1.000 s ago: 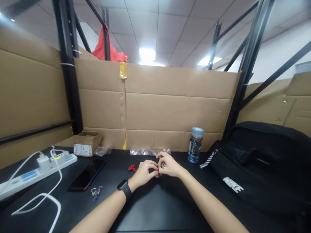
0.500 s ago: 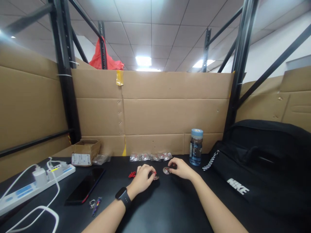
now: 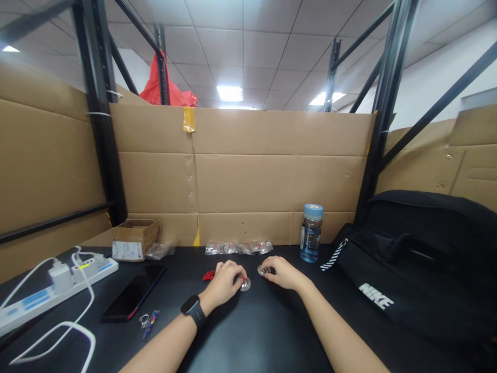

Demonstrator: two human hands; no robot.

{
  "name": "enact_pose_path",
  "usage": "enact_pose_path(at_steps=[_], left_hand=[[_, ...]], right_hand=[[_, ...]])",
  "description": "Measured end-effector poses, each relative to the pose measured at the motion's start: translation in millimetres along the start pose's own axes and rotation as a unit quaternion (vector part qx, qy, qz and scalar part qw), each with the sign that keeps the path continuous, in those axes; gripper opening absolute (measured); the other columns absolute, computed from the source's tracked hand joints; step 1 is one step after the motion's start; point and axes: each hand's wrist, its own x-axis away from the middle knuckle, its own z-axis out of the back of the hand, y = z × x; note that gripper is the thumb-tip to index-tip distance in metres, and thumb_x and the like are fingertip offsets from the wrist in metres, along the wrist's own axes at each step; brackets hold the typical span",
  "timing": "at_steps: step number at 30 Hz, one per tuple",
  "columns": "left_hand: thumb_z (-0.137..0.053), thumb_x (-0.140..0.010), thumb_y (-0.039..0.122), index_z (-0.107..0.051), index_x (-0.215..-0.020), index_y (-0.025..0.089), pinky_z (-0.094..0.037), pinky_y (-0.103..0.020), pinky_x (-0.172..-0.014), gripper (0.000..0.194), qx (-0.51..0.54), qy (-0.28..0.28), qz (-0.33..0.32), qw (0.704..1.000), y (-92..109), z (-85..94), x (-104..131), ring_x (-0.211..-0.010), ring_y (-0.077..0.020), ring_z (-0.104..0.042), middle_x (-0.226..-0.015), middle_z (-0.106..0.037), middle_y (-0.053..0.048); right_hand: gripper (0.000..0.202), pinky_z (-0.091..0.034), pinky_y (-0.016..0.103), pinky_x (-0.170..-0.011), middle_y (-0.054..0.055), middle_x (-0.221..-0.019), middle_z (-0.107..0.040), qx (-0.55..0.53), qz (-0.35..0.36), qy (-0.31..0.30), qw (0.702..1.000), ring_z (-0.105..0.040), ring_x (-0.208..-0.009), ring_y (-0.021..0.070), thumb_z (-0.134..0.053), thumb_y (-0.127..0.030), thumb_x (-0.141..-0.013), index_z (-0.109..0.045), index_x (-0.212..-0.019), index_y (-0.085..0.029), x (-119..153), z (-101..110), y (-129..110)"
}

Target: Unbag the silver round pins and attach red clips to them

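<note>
My left hand [image 3: 228,281], with a dark watch on the wrist, is closed at the fingertips over a small round clear disc [image 3: 245,284] on the black table; a bit of red shows at the fingertips. Just left of its knuckles lies a small red bundle [image 3: 208,275]. My right hand [image 3: 280,272] has thumb and fingers pinched on another round shiny disc [image 3: 263,270], which rests on the table and is partly covered by the fingers. Behind both hands, a row of clear packets [image 3: 238,248] lies along the cardboard wall.
A water bottle [image 3: 311,233] and a black bag [image 3: 419,269] are at the right. Further left are a phone [image 3: 135,292], a keychain [image 3: 150,325], a small cardboard box [image 3: 134,239], crumpled plastic [image 3: 160,251] and a white power strip [image 3: 58,292] with cables.
The disc at my left fingertips now shows flatter and more fully. My right fingers cover more of the other disc. The camera view has shifted slightly.
</note>
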Motion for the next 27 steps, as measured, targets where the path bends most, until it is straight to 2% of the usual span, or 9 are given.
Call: enact_pose_path(at_steps=[4, 9, 12, 16, 21, 27], left_hand=[[-0.061, -0.091, 0.021, -0.074, -0.099, 0.028, -0.033, -0.04, -0.095, 0.017, 0.001, -0.006, -0.007, 1.0, 1.2, -0.2, -0.3, -0.108, -0.0246, -0.06, -0.101, -0.074, -0.003], [-0.064, -0.093, 0.025, -0.079, -0.099, 0.03, -0.029, -0.04, -0.097, 0.017, -0.014, -0.031, -0.025, 0.999, 8.9, 5.2, 0.1, -0.11, -0.0254, -0.057, -0.102, -0.075, -0.003], [-0.064, -0.095, 0.026, -0.08, -0.096, 0.03, -0.026, -0.041, -0.098, 0.017, -0.015, -0.044, -0.038, 0.998, 12.0, 8.5, 0.4, -0.11, -0.0253, -0.057, -0.1, -0.077, -0.003], [-0.062, -0.096, 0.025, -0.079, -0.104, 0.031, -0.026, -0.041, -0.097, 0.02, -0.022, -0.039, -0.036, 0.998, 7.7, 9.8, -1.6, -0.112, -0.0242, -0.058, -0.105, -0.078, -0.002], [-0.066, -0.096, 0.031, -0.078, -0.108, 0.031, -0.029, -0.04, -0.097, 0.017, -0.027, -0.039, -0.033, 0.998, 2.7, 12.4, -2.2, -0.113, -0.0236, -0.06, -0.108, -0.078, -0.002], [-0.068, -0.094, 0.04, -0.076, -0.112, 0.032, -0.032, -0.04, -0.099, 0.021, -0.029, -0.02, -0.048, 0.998, -1.0, 22.2, -4.8, -0.114, -0.0239, -0.062, -0.109, -0.078, 0.0]], right_hand=[[0.025, -0.05, 0.036, -0.094, 0.004, -0.11, -0.079, 0.039, -0.025, 0.01, 0.999, -0.071, -0.101, 0.0234, -0.064, -0.027, -0.09, -0.08, -0.109, -0.029, -2.4, -7.3, 0.1], [0.028, -0.05, 0.031, -0.09, 0.001, -0.095, -0.081, 0.043, -0.029, 0.005, 0.999, -0.074, -0.093, 0.0199, -0.059, -0.011, -0.086, -0.082, -0.093, -0.027, -4.6, -5.5, -5.9], [0.028, -0.051, 0.028, -0.085, 0.002, -0.088, -0.081, 0.017, -0.019, -0.005, 1.0, -0.075, -0.086, 0.019, -0.058, -0.011, -0.088, -0.082, -0.094, -0.024, -5.4, -3.6, -3.6], [0.025, -0.052, 0.03, -0.087, 0.005, -0.103, -0.081, 0.052, -0.008, 0.037, 0.998, -0.075, -0.094, 0.022, -0.064, -0.014, -0.087, -0.08, -0.105, -0.023, -10.3, -7.0, 9.8], [0.026, -0.051, 0.029, -0.08, 0.003, -0.101, -0.081, 0.104, -0.019, 0.038, 0.994, -0.074, -0.087, 0.0212, -0.063, -0.015, -0.088, -0.079, -0.105, -0.025, -11.9, -9.8, 19.3], [0.024, -0.05, 0.027, -0.076, 0.001, -0.095, -0.081, 0.095, -0.047, 0.035, 0.994, -0.073, -0.085, 0.0202, -0.067, -0.018, -0.084, -0.079, -0.103, -0.027, -10.3, -7.1, 17.9]])
